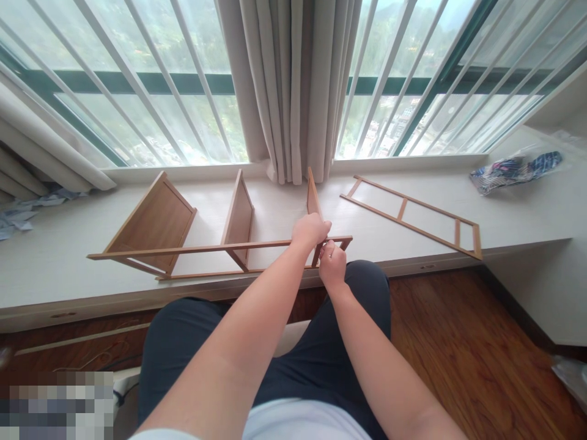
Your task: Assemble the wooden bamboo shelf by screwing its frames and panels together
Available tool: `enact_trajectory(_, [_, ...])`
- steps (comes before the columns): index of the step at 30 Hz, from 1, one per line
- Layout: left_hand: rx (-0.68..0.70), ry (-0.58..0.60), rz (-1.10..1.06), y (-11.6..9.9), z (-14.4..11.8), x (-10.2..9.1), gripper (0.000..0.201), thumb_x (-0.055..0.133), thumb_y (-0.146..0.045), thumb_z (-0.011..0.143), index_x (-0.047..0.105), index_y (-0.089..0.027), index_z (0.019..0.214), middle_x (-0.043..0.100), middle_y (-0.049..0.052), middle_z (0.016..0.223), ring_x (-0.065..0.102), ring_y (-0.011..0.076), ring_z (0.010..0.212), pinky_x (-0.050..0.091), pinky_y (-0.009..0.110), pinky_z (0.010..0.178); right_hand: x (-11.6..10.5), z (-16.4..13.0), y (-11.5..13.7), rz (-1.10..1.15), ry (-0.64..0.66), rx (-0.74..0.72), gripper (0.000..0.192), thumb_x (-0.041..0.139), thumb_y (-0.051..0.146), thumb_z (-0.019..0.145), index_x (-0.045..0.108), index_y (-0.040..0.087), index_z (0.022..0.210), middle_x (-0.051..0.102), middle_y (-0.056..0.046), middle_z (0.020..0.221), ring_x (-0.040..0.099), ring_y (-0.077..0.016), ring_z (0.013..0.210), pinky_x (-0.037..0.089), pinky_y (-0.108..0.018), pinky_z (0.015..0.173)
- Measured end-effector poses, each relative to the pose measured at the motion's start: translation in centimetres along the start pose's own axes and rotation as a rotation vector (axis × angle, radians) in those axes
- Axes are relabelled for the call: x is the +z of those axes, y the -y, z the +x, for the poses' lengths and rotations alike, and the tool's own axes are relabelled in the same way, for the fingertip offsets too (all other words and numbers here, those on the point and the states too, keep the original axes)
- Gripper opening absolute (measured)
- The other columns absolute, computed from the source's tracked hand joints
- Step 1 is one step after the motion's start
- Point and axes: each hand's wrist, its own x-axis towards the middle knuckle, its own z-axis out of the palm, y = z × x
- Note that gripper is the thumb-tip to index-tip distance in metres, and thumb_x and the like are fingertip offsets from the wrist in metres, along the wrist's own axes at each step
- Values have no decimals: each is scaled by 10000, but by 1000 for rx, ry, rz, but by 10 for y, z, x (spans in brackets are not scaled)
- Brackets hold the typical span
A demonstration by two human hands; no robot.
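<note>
A half-built wooden shelf rack (183,247) lies on its side on the white window ledge (68,256), with three shelf panels standing up from a long rail frame. My left hand (310,231) grips the top rail where the right-most panel (313,198) meets it. My right hand (332,264) is just below, fingers pinched at the joint under the rail; whether it holds a small part I cannot tell. A second ladder-like wooden side frame (413,217) lies flat on the ledge to the right, apart from both hands.
Grey curtains (288,85) hang behind the rack in front of a barred window. A patterned plastic bag (513,171) lies at the far right of the ledge, crumpled paper (18,214) at the far left. My knees and a wood floor (458,342) are below.
</note>
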Motion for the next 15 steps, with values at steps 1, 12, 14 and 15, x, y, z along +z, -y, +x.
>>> enact_trajectory(1, [0, 0, 2, 0, 0, 0, 374, 475, -413, 888, 723, -198, 1068, 751, 156, 1093, 705, 288, 1015, 530, 346, 838, 3, -1, 0, 86, -6, 20, 552, 198, 421, 1019, 503, 225, 603, 577, -55, 578, 525, -190, 572, 371, -297, 604])
enact_trajectory(12, [6, -12, -1, 0, 2, 1, 364, 491, -417, 882, 730, -192, 1039, 757, 158, 1060, 712, 289, 983, 525, 342, 822, 32, -1, 8, 824, -87, 260, 435, 346, 513, 974, 265, 269, 622, 285, 73, 476, 238, -97, 411, 223, -254, 404])
enact_trajectory(14, [5, -9, -5, -1, 1, 1, 372, 488, -414, 886, 729, -186, 1054, 754, 165, 1075, 710, 292, 994, 520, 348, 835, 34, -1, 9, 882, -101, 290, 447, 382, 522, 965, 262, 267, 618, 282, 77, 463, 225, -91, 404, 199, -251, 392])
enact_trajectory(15, [4, -10, -7, -1, 1, 1, 376, 487, -413, 887, 730, -182, 1057, 753, 169, 1079, 709, 293, 998, 519, 348, 838, 34, -1, 10, 906, -109, 303, 448, 393, 518, 962, 261, 266, 615, 281, 78, 456, 219, -89, 399, 187, -250, 387])
